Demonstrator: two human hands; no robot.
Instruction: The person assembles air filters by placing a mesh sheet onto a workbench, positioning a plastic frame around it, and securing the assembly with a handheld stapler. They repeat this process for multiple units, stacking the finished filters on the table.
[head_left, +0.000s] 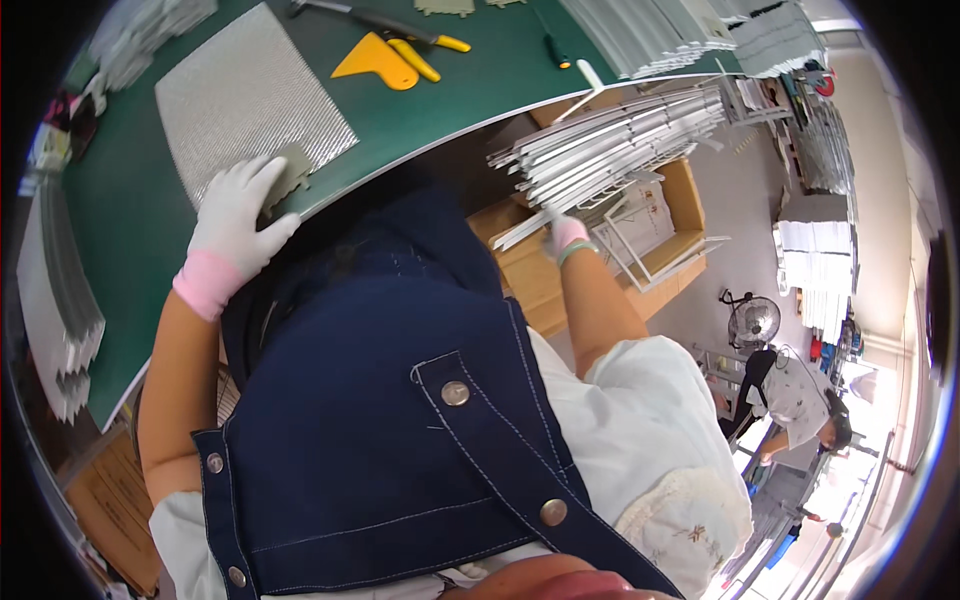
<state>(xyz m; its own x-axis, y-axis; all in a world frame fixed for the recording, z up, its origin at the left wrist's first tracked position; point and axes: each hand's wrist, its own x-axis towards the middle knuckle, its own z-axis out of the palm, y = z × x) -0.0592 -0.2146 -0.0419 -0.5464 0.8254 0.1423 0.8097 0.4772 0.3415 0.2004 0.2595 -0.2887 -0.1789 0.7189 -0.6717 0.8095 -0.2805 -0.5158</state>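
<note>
My left hand [243, 210], in a white glove with a pink cuff, lies on the near edge of the green-topped table [400, 140]. Its fingers are stretched out, and the thumb stands apart. Under and beside the fingers sits a small grey-green flat piece with notched edges [292, 172]. That piece overlaps the near end of a silver mesh-like sheet [250, 90]. Off the table to the right, my right hand [568, 232], also gloved, reaches to the stacked white frames [620, 140]. Its fingers are blurred and partly hidden, so any grip there cannot be made out.
A yellow scraper [375, 62], a yellow-handled hammer [385, 22] and a dark-handled screwdriver [556, 48] lie on the table. White stacks stand at its left edge and far right. A cardboard box [685, 205] holds frames. Beyond are a fan [752, 320] and another person [795, 395].
</note>
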